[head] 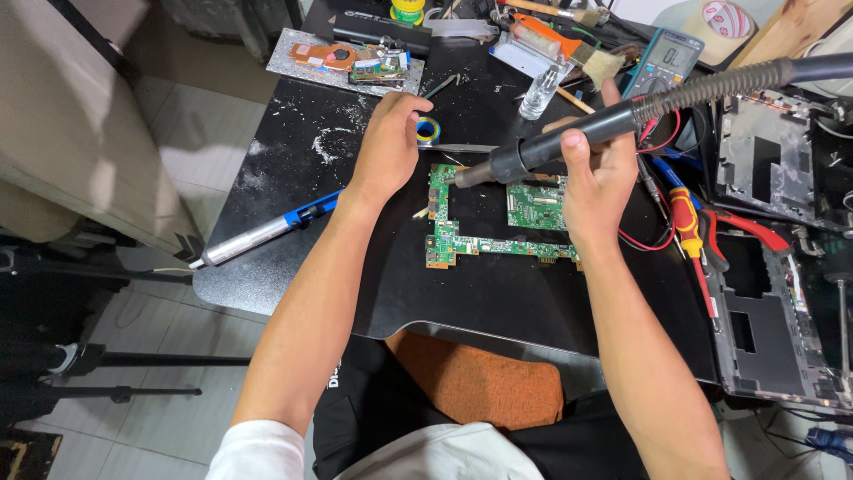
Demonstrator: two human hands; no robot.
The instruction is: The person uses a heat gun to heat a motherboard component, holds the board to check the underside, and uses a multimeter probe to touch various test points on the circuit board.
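My right hand [597, 173] grips hot-air gun [569, 142], nozzle over green circuit board [480, 222] mid-mat. Left hand [388, 142] pinches tweezers [458, 148] beside it. Heating step, I judge; next needs steady nozzle, gentle lift.

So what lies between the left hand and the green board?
In the head view, thin metal tweezers run from the left hand toward the hot-air nozzle, just above the green board. Otherwise only bare black mat shows there.
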